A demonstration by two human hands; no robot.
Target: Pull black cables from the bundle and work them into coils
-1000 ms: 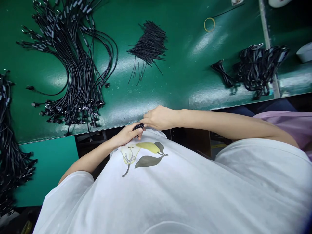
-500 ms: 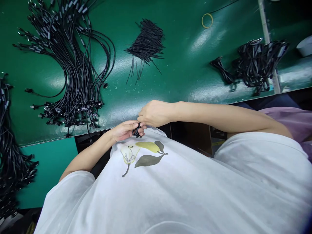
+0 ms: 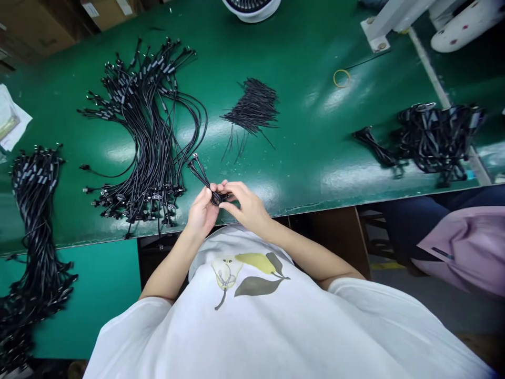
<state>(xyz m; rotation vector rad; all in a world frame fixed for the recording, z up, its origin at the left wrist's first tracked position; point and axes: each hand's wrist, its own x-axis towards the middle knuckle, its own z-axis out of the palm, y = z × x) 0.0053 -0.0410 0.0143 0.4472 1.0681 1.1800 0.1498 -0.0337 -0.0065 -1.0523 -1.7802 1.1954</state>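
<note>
A folded black cable [image 3: 201, 173] is held between my hands at the table's front edge, its plug ends sticking up to the left. My left hand [image 3: 201, 211] is closed around its middle with thumb and fingers. From the other side my right hand [image 3: 249, 208] pinches the looped part with fingertips and thumb; the exact grip is partly hidden. Left of my hands lies a big spread bunch of black cables [image 3: 148, 131] with connectors at both ends. Beyond my hands is a pile of thin black ties [image 3: 254, 107], a few lying loose.
Folded cables [image 3: 434, 134] are heaped at the right of the green table [image 3: 300, 142]. Another cable bunch [image 3: 35, 210] hangs over the left front edge. A yellow ring [image 3: 341, 78], a white fan [image 3: 252, 10] and cardboard boxes [image 3: 43, 31] stand farther back. Someone in pink clothing [image 3: 469, 245] sits at right.
My hands have risen from near my lap to over the table edge. The folded cable now shows with its ends pointing up. The view has tilted to show more of the far table.
</note>
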